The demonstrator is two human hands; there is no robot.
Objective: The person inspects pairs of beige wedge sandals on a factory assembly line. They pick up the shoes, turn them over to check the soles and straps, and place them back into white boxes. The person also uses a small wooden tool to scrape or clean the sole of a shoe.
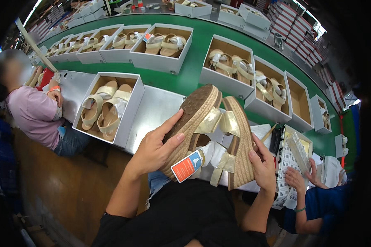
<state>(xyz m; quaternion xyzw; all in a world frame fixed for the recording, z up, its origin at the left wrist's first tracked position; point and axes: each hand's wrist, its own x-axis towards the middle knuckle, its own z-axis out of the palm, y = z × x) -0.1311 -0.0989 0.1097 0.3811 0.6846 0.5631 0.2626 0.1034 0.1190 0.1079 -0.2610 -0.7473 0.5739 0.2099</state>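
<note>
The left hand [154, 148] has its fingers spread over the left sandal [197, 108], thumb apart; the right hand [263, 166] is half curled round the right sandal [243, 158], thumb on its side and some fingertips hidden behind. Both sandals are held up before the person's body, over the near edge of the metal worktop [156, 108]. Toes point up and away, heels down toward the body; the left one's long axis leans up-right, its brown sole outward, while the right one's runs down-right. A tag [186, 166] and white paper [213, 152] hide parts of the straps. Bare metal lies between the pair and the open box [133, 109] leftward. Dark rims cut off the co-worker [325, 212] at right.
</note>
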